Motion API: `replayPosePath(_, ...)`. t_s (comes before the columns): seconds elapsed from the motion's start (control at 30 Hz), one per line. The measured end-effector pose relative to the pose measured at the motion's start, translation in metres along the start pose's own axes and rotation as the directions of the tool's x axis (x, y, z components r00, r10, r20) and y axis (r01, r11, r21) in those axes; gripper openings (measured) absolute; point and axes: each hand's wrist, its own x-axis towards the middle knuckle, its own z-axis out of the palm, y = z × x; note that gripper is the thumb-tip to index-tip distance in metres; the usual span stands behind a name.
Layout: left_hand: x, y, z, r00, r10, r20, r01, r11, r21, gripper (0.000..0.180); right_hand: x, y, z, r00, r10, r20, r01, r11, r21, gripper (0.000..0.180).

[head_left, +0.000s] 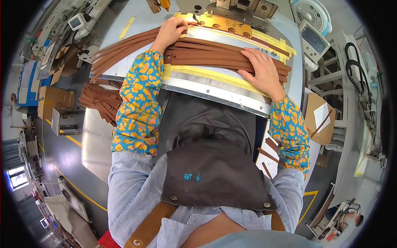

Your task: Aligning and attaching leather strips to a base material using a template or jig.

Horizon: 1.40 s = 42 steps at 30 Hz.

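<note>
My left hand is closed, fingertips pinched on the end of a brown leather-like strip beside the brass-coloured guide block of a machine. The fingers partly hide that end. Below and left of this hand, several more brown strips fan out over the table's left edge. A flat bundle of brown strips lies across the table in front of me. On the bundle's right part rests my right hand, palm down with its fingers stretched out. Another brown strip extends right from the guide block.
Yellow tape runs along the metal table's near side. The machine head stands at the back. More brown strips hang at the left. A fan and a control screen are at the far right.
</note>
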Motion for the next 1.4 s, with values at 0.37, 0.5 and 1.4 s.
replayPosePath(0.37, -0.015, -0.005, 0.009, 0.979, 0.065, -0.195, -0.075, 0.996, -0.046, 0.012, -0.006, -0.007, -0.002, 0.999, 0.003, 0.048, -0.002, 1.000, -0.012, 0.052)
replayPosePath(0.5, -0.034, 0.001, -0.006, 0.985, -0.027, -0.169, 0.041, 0.996, 0.081, 0.020, -0.013, -0.013, -0.020, 0.995, 0.012, 0.103, -0.013, 1.000, 0.006, 0.051)
replayPosePath(1.4, -0.068, 0.147, -0.024, 0.779, -0.264, 0.569, 0.611, 0.116, -0.783, 0.031, -0.104, -0.120, -0.125, 0.801, 0.308, 0.514, -0.486, -0.170, 0.857, 0.017)
